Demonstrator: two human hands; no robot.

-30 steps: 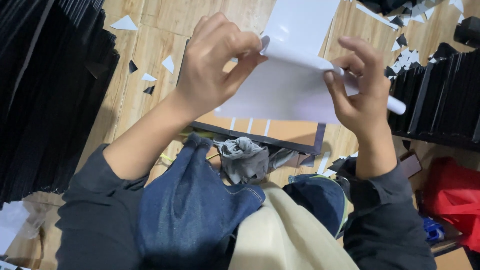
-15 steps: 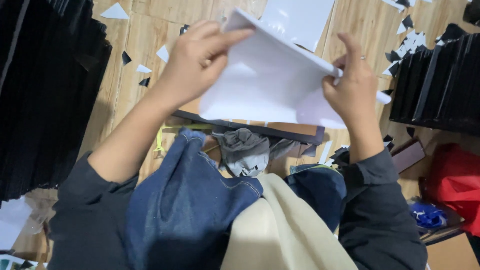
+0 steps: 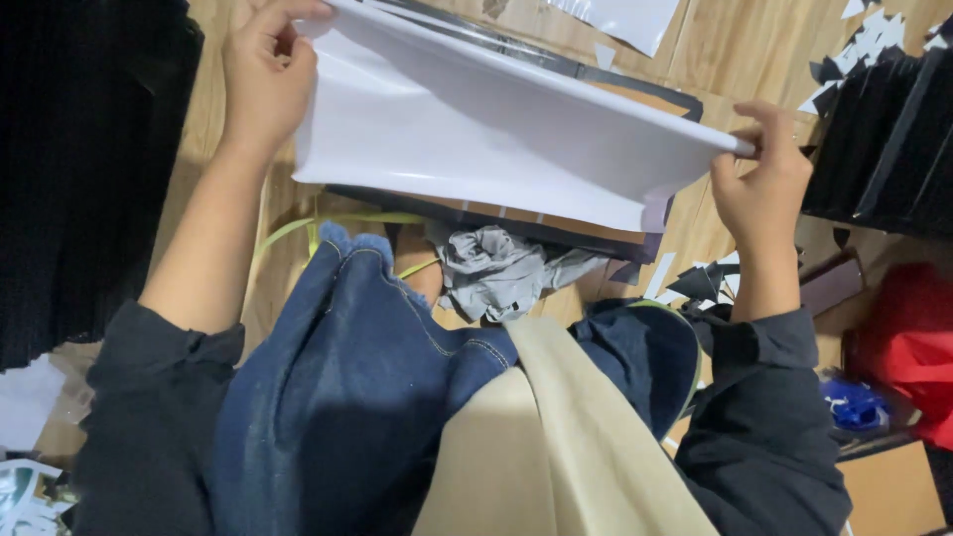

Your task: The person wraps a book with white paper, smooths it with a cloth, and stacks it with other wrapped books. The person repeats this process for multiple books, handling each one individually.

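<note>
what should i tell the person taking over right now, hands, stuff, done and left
Left hand: fingers pinched on the left edge of the white sheet, held up off the floor.
Right hand: fingers gripping the sheet's right corner.
The sheet hangs, curved, above a brown board with a dark border on the wooden floor.
Crumpled grey cloth lies by the knees; black stacks stand at right, paper scraps beyond.
Done: sheet lifted in both hands.
Left: it is not yet laid on anything.

Dark grey sleeves (image 3: 764, 417) pushed above bare forearms; blue denim jeans (image 3: 338, 397) with frayed hem, cream apron-like cloth (image 3: 556, 447) over lap.
</note>
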